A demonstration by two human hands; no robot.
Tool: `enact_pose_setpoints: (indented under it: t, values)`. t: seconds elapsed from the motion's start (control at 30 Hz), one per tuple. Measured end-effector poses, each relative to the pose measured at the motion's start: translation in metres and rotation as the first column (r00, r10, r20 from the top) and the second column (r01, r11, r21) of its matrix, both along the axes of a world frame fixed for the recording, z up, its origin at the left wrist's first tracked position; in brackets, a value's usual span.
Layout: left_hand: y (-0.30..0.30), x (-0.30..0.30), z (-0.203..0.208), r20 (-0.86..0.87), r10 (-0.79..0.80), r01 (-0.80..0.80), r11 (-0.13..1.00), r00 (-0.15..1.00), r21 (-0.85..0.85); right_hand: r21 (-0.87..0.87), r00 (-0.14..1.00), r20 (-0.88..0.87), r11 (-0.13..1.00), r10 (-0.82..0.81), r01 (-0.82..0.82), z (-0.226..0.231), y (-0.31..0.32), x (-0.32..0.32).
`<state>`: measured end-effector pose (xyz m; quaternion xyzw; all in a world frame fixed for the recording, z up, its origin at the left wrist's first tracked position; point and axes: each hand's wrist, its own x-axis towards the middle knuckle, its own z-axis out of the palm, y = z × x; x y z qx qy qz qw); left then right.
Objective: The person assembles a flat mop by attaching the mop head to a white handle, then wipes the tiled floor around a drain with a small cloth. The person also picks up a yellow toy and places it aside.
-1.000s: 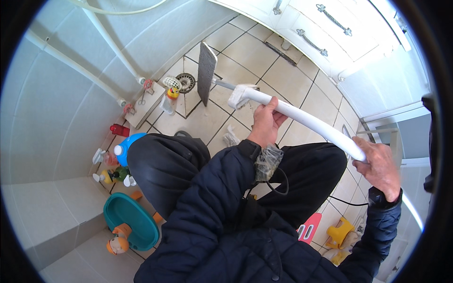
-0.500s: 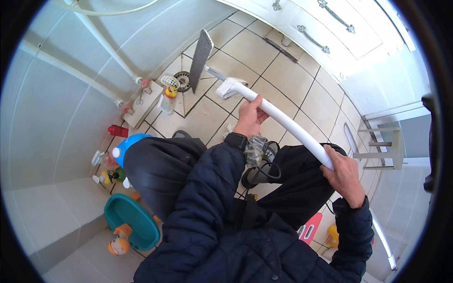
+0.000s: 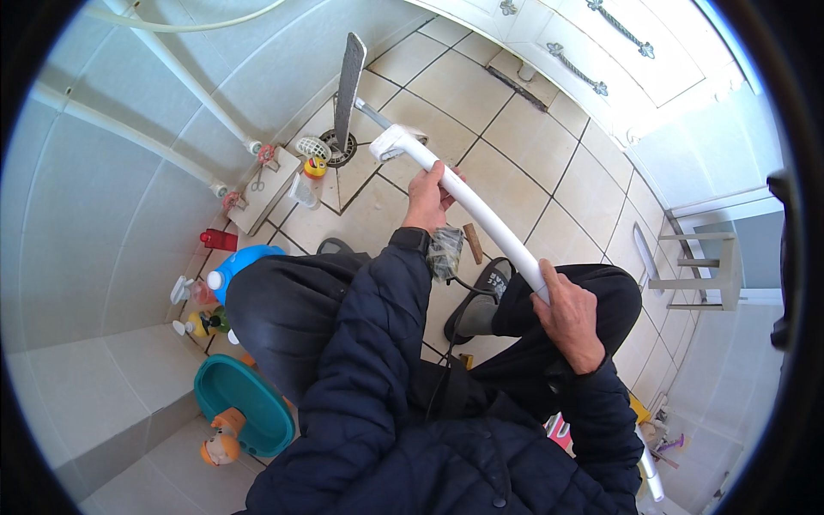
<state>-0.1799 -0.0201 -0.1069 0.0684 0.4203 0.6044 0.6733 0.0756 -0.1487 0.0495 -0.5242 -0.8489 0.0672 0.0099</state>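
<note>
A flat mop slants across the view, its grey pad head (image 3: 350,86) standing nearly on edge above a round floor drain (image 3: 342,150). A short metal rod joins the head to a thick white handle (image 3: 481,216). Around the handle's far end sits a white plastic collar (image 3: 386,144). My left hand (image 3: 427,202) is closed on the handle's middle, some fingers hidden beneath it. My right hand (image 3: 568,316) wraps round the near end, above my right knee. By my left wrist is a cabled bundle (image 3: 445,253) wrapped in clear plastic.
Beside the drain lie a white perforated cover (image 3: 312,148) and a yellow-red toy (image 3: 315,167). Pipes and valves run along the left wall. Bottles and a teal basin (image 3: 206,399) stand at lower left. A white cabinet (image 3: 549,39) is at the back, a stool (image 3: 725,270) at right.
The mop has moved left and away from me, and its head has turned more edge-on. Both hands went left with it, my right hand farther. A small brown piece on the floor has come into sight.
</note>
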Motion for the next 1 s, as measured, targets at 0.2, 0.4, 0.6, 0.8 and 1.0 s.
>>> enact_pose_setpoints:
  t: [0.2, 0.4, 0.6, 0.8, 1.0]
  values:
    - [0.009, -0.013, -0.009, -0.017, 0.067, -0.067, 0.997, 0.998, -0.047, -0.035, 0.995, -0.084, 0.998, -0.051, 0.048, -0.033, -0.007, -0.025]
    - [0.016, -0.023, -0.018, -0.045, 0.096, -0.099, 0.994, 0.994, -0.054, -0.116, 0.985, -0.115, 0.987, -0.127, 0.114, -0.053, -0.006, -0.046]
    - [0.018, -0.024, -0.022, -0.074, 0.035, -0.04, 0.997, 0.997, -0.061, -0.16, 0.955, -0.253, 0.981, -0.153, 0.115, -0.06, -0.002, -0.048]
    - [0.01, -0.006, -0.016, -0.1, 0.028, -0.036, 0.996, 0.995, -0.083, -0.359, 0.888, -0.347, 0.917, -0.303, 0.173, -0.051, -0.006, -0.027]
    - [-0.006, 0.046, 0.015, -0.073, 0.149, -0.158, 0.977, 0.986, -0.141, -0.523, 0.837, -0.404, 0.844, -0.369, 0.119, -0.002, -0.008, 0.017]
